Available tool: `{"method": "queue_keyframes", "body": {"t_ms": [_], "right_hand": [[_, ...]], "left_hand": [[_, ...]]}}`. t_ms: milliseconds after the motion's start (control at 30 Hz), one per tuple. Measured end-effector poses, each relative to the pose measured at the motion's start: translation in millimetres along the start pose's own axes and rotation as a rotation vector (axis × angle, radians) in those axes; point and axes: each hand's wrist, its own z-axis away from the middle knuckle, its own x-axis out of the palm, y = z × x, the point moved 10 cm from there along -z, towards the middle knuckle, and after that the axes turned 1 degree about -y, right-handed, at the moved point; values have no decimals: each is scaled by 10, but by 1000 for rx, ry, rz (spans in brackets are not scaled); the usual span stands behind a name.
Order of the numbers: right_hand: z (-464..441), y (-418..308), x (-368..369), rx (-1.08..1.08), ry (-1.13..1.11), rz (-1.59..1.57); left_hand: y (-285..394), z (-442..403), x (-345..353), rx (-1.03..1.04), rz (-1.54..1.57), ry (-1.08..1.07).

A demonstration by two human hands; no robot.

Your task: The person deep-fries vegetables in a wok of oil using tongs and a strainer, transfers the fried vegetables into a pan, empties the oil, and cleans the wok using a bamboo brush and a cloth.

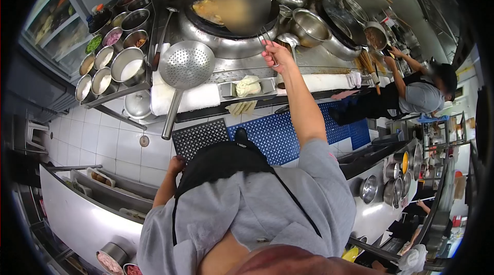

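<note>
My right hand [275, 56] reaches forward over the stove edge, fingers closed around a thin looped metal handle [264, 34]. That handle points toward a wok [226, 30] holding yellowish food [207, 9] in liquid. A blurred round patch covers the wok's right part, so what the handle belongs to is hidden. My left hand [177, 164] hangs low beside my black apron [218, 164]; its fingers are too small and dark to make out. Between my hands, a perforated strainer ladle [187, 66] lies on a white towel [206, 95], handle sticking out over the edge.
Metal pots with seasonings and chopped vegetables fill a rack [116, 96] at left. Steel bowls [311, 27] stand right of the wok. A tray [226, 89] holds a crumpled cloth [248, 85]. A co-worker [417, 92] works at another wok. Counters stand behind me.
</note>
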Motion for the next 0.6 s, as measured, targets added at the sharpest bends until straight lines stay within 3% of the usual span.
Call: {"method": "queue_keyframes", "body": {"t_ms": [167,367,600], "right_hand": [[35,-161,83,28,-108,74],[244,-450,109,-50,-69,358],[528,-622,278,-186,10,640]], "left_hand": [[184,234,-99,-163,24,4],[-258,404,-50,-398,40,-1],[-490,377,33,-362,-69,3]]}}
